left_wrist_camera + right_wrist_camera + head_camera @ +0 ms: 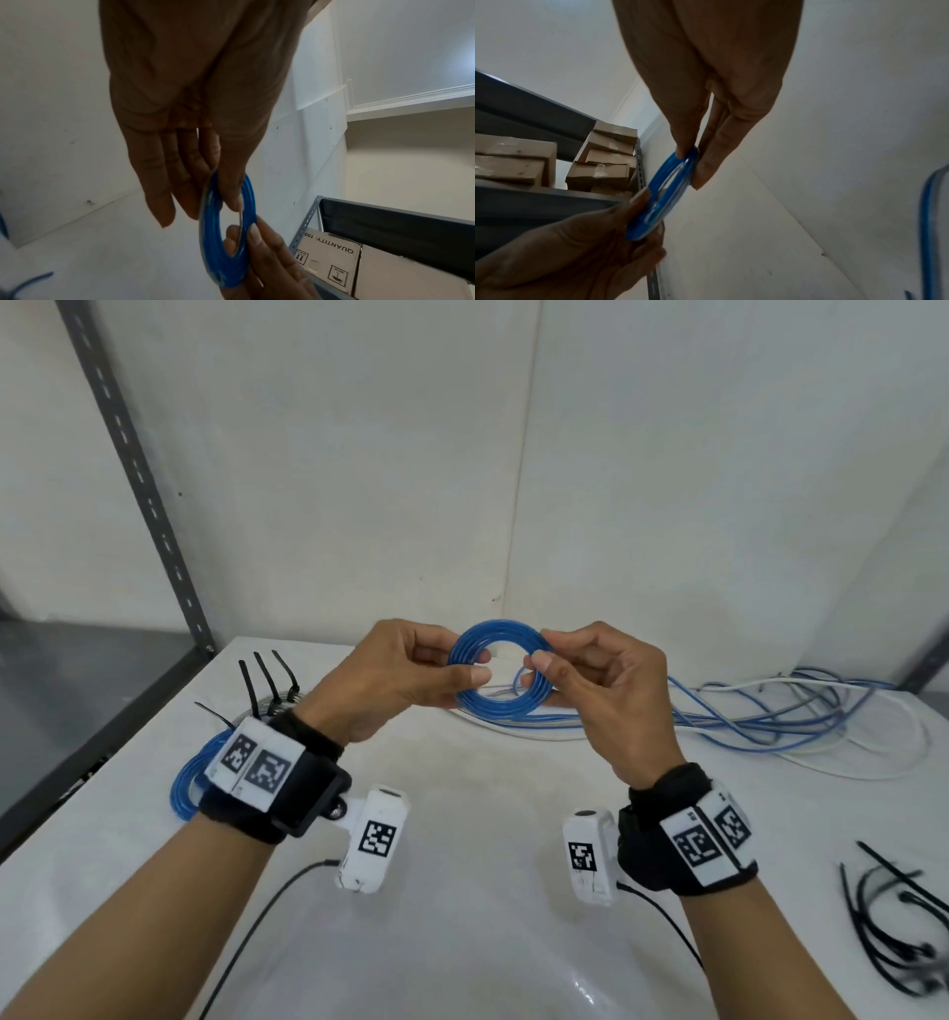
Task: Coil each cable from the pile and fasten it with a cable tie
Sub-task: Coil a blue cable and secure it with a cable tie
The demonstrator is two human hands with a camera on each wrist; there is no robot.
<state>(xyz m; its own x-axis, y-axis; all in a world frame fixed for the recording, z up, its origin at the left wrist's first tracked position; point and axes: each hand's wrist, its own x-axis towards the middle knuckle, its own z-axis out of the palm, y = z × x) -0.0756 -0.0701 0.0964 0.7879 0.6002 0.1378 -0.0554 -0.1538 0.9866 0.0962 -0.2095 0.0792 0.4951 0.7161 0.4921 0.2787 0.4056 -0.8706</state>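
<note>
Two hands hold one blue coil (500,674) up above the table (462,814), at about the middle of the head view. It is a flat ring of several turns, standing nearly upright with its open face turned toward the person; being round, it has no clear long axis. In both wrist views it shows edge-on as a narrow ellipse (226,233) (662,194).

At the coil's 9 o'clock the left hand (400,680) pinches the ring, thumb on the near face and fingers (164,192) curled behind. At 3 o'clock the right hand (601,690) pinches the opposite side between thumb and forefinger, the other fingers curled loosely behind.

Behind and below the coil, from 5 o'clock out to 3 o'clock, lies the pile (760,716) of loose blue and white cables spread over the table, reaching toward the right wall. At 8 o'clock, just beside the left wrist, finished coils (187,783) lie on the table's left edge, partly hidden by the wristband; black tie tails (267,680) stick up from them. At 4 o'clock, well apart near the right edge, lies a heap of loose black ties (893,942).

Grey shelving (144,495) stands at 10 o'clock; cardboard boxes (603,158) sit on its shelves.
</note>
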